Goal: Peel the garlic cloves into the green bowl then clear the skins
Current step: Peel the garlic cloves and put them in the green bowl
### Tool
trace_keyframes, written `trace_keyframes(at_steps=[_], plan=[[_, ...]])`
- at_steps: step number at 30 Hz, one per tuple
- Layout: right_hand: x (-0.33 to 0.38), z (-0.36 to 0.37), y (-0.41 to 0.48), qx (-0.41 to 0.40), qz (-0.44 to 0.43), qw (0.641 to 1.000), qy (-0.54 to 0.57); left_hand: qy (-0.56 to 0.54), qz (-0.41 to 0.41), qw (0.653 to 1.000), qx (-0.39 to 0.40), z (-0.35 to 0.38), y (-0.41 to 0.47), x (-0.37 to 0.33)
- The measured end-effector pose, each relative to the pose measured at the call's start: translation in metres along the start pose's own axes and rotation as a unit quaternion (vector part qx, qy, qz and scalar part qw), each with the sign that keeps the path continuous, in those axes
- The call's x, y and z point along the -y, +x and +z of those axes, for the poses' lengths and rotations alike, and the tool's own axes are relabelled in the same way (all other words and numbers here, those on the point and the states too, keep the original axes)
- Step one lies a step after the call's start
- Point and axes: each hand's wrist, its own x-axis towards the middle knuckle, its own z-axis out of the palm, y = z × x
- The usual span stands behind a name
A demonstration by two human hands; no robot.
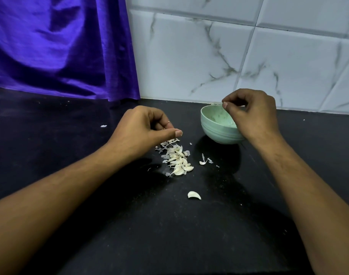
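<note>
The green bowl [219, 128] stands upright on the black worktop [189, 235], close to its back edge where the tiled wall [249, 56] begins, and right of the middle. The part of its inside that shows is pale and speckled, with no clove plainly visible in it; the rest is hidden by the right hand [253, 114]. That hand hangs over the bowl's right rim with its fingers curled and thumb and forefinger tips drawn together above the opening; whether they pinch anything is too small to tell. Left of the bowl and nearer the front edge lies a pile of garlic cloves [178, 161] mixed with papery skins, stretched from back to front. The left hand [148, 128] hovers at the far end of this pile, fingers curled under and the thumb stretched out just above the topmost skins; I cannot tell whether it grips any of them. A few loose skin scraps [204, 161] lie between the pile and the bowl, apart from both. A single clove [194, 195] lies alone, further toward the front edge. One small white scrap [103, 126] sits well to the left. A purple cloth [60, 46] hangs down to the worktop's back left edge.
</note>
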Motion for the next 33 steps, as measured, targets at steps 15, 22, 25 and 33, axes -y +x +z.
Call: trace_keyframes(at_steps=[15, 22, 25, 33], plan=[[0.046, -0.009, -0.027, 0.617, 0.042, 0.768, 0.168, 0.077, -0.001, 0.997, 0.013, 0.003, 0.004, 0.014], [0.056, -0.001, -0.041, 0.701, 0.022, 0.710, 0.062, 0.056, -0.011, 0.998, 0.004, 0.003, 0.001, 0.007], [0.057, 0.004, -0.042, 0.689, 0.007, 0.723, 0.057, 0.056, -0.004, 0.998, 0.011, 0.003, 0.000, 0.009], [0.051, 0.012, -0.039, 0.581, -0.013, 0.803, 0.130, 0.048, 0.025, 0.998, 0.022, 0.005, 0.004, 0.014]])
